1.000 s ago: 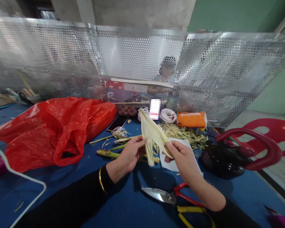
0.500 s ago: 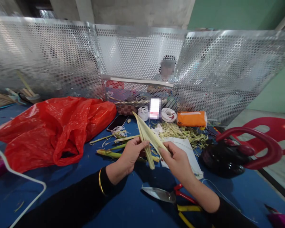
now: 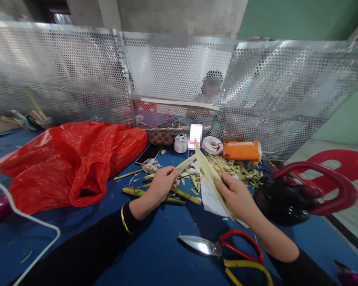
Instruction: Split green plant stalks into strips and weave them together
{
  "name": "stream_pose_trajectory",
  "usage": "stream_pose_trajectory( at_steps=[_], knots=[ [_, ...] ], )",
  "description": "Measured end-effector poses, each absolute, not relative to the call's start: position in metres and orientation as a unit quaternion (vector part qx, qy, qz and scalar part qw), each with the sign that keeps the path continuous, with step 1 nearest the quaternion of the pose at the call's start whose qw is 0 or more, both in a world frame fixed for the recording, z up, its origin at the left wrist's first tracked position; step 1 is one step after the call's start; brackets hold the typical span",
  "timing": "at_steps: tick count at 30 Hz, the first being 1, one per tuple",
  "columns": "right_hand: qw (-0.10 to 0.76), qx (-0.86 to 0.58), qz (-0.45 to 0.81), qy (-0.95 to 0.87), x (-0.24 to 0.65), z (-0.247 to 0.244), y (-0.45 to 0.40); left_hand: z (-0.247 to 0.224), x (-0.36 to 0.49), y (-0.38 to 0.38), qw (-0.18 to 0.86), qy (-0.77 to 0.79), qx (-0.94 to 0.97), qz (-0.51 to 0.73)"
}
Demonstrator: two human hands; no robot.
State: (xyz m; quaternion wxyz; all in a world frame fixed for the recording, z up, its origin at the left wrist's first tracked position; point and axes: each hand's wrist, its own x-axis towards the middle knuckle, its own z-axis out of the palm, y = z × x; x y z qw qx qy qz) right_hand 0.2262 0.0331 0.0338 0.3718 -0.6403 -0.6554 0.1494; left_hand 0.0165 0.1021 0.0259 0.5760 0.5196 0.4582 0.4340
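My right hand is closed on a long, pale yellow-green corn husk, which slants up and away from me. My left hand pinches a narrower husk strip. The strip and the wider piece meet near their far tips; whether they are still joined there I cannot tell. Green husk pieces lie on the table beneath my hands. Closer to me rest scissors with one red and one yellow handle, touched by neither hand.
To the left spreads a red plastic bag beside a phone. Shredded husk, white paper, a tape roll and an orange packet lie ahead. A dark kettle stands right. Behind a perforated metal screen sits a person.
My hands have moved apart, pulling the narrow strip away to the left from the wider husk. My right hand has shifted right, uncovering the scissors' handles.
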Motion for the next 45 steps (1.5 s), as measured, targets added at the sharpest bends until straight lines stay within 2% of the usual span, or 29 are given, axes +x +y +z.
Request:
stream_pose_trajectory(
  at_steps=[9,13,19,24,29,39,42,45],
  knots=[
    [0.391,-0.671,0.13,-0.616,0.264,0.054,0.035,0.04,-0.017,0.14,0.589,0.511,0.374,0.501],
    [0.437,-0.677,0.187,-0.561,0.268,0.049,0.038,0.052,-0.031,0.147,0.617,0.509,0.3,0.52],
    [0.447,-0.686,0.187,-0.544,0.278,0.036,0.048,0.066,-0.043,0.151,0.627,0.507,0.245,0.538],
    [0.407,-0.683,0.215,-0.567,0.27,0.025,0.05,0.07,-0.033,0.139,0.664,0.495,0.246,0.503],
    [0.335,-0.66,0.282,-0.611,0.224,0.02,0.069,0.067,-0.017,0.124,0.698,0.49,0.264,0.451],
    [0.228,-0.724,0.121,-0.639,0.204,0.011,0.152,0.054,-0.001,0.111,0.687,0.482,0.34,0.424],
    [0.237,-0.723,0.092,-0.642,0.203,0.001,0.153,0.049,0.003,0.108,0.672,0.475,0.374,0.428],
    [0.291,-0.72,0.053,-0.628,0.204,-0.001,0.149,0.045,0.007,0.104,0.647,0.468,0.415,0.437]
  ],
)
